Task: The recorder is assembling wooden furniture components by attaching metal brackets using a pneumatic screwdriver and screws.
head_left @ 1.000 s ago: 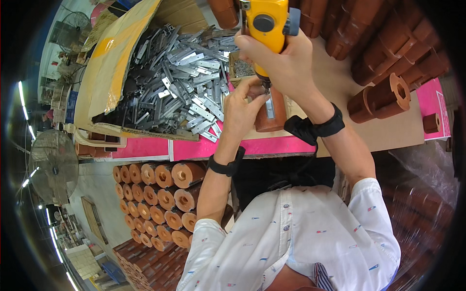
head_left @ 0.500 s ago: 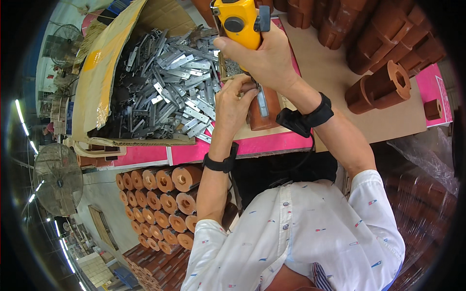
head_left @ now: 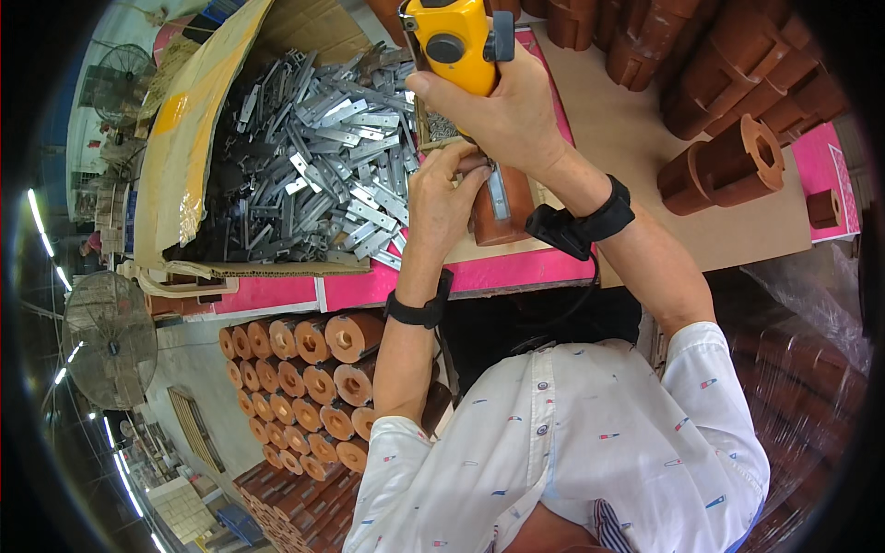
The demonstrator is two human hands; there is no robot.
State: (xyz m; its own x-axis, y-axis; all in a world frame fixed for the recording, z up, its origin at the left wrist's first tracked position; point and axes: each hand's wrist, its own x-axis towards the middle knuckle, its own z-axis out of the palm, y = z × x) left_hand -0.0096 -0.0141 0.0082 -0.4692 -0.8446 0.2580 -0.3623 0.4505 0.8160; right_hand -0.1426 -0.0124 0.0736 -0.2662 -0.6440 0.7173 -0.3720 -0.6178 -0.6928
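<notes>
A yellow power screwdriver (head_left: 454, 44) is gripped in my right hand (head_left: 513, 112), its body pointing down at a reddish-brown cylinder (head_left: 503, 217). A narrow metal strip (head_left: 500, 192) lies along the cylinder's upper side. At the strip's far end, my left hand (head_left: 443, 191) is closed, thumb and fingers pinched together. What those fingers hold is too small and too covered to make out. The tool's tip is hidden behind my hands. Behind my left fingers sits a small tray of screws (head_left: 440, 127).
An open cardboard box (head_left: 189, 152) heaped with metal strips (head_left: 346, 157) stands on the left. Brown grooved cylinders (head_left: 719, 166) occupy the right and back. Stacked cylinders (head_left: 350, 337) rise below the table's pink edge (head_left: 369, 288). A large fan (head_left: 112, 341) stands at far left.
Almost nothing differs. Both hands, the power screwdriver and the cylinder keep their places, with only a very slight shift of the whole view.
</notes>
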